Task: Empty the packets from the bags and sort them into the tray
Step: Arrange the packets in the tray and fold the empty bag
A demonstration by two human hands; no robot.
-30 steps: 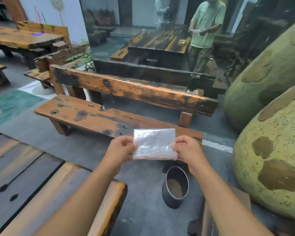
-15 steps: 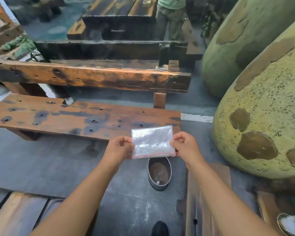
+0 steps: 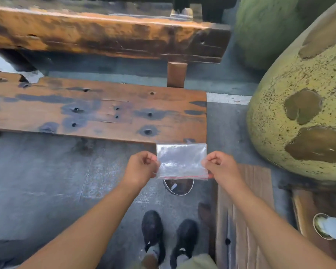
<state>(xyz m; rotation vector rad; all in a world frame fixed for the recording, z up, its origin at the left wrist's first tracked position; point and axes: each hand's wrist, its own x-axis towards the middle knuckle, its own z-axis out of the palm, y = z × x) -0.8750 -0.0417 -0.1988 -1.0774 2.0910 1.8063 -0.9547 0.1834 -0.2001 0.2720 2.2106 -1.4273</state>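
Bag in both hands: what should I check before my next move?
1. Left hand pinches bag at its left edge: ok.
2. Right hand pinches its right edge: ok.
3. Red-lined mouth open: cannot tell.
4. Bag empty: cannot tell, the plastic glares.
5. Bin straight under bag: cannot tell; the bag hides most of it.
6. Tray in view: not ok, none seen.

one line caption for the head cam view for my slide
A person's left hand and right hand pinch the side edges of a clear zip bag over a round metal bin.
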